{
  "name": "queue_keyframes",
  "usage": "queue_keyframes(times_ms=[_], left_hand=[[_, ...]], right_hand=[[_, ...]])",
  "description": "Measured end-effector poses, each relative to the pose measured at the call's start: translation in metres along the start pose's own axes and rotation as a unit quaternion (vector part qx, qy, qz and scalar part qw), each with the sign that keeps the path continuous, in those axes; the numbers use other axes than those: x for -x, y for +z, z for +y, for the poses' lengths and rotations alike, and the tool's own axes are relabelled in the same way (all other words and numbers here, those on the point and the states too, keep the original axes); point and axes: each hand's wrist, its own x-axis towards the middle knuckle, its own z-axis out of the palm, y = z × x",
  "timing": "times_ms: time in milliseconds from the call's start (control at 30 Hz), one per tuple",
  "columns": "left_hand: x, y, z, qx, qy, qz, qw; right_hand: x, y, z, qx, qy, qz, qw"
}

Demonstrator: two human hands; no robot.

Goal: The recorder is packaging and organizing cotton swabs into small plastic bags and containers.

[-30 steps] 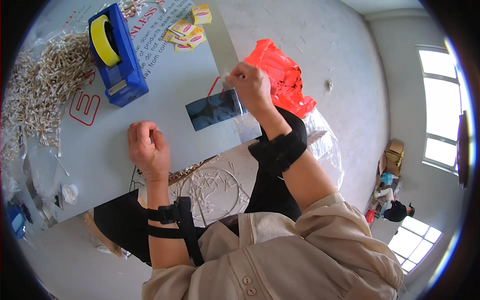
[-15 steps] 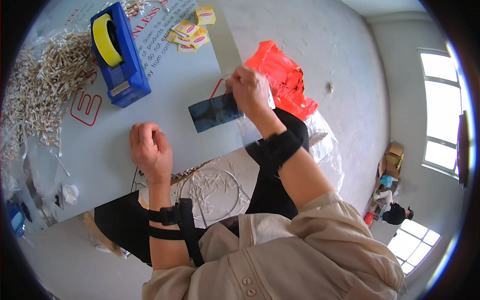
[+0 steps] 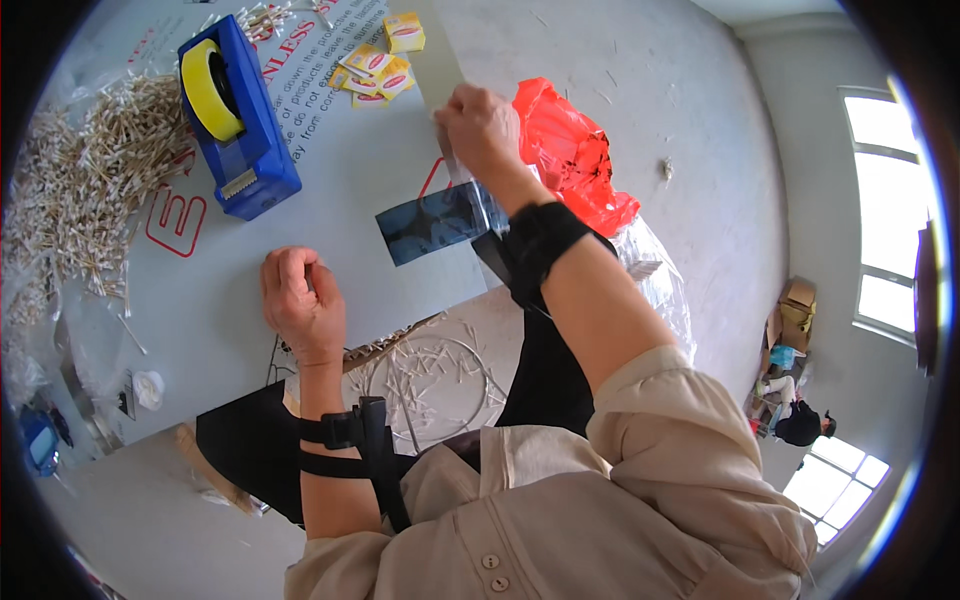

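Resting on or just above the table (image 3: 215, 310), left of centre in the head view: left hand (image 3: 305, 305), one; fingers curled inward and pressed together; contents, if any, hidden. Right hand (image 3: 482, 130), one; upper centre, over the table's right margin; fingers bent, tips drawn together; cannot tell whether they pinch anything. Dark strip (image 3: 428, 224), one; centre, flat on the table, between the hands, its right end near the right forearm. Red bag (image 3: 568, 150), one; upper right of centre, just beside the right hand. Yellow packets (image 3: 372, 62), several; upper centre, some overlapping. Dispenser (image 3: 262, 180), blue, with yellow roll (image 3: 208, 92); upper left. Swabs (image 3: 90, 190), large loose heap; left edge. White wad (image 3: 148, 389), one; lower left. Progress, as judged: packets look made up and set aside, contents not visible; swabs remain loose in bulk; strip lies with no packet on it.
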Motion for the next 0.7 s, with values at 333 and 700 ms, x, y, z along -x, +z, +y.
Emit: queue_keyframes(times_ms=[333,700], left_hand=[[0.001,-0.001,-0.004,-0.002,0.010,0.010,1.000],[0.002,-0.001,-0.004,-0.010,0.010,0.005,1.000]], right_hand=[[0.024,-0.025,0.005,-0.287,0.184,-0.029,0.940],[0.019,-0.023,-0.005,-0.106,0.021,-0.114,0.988]])
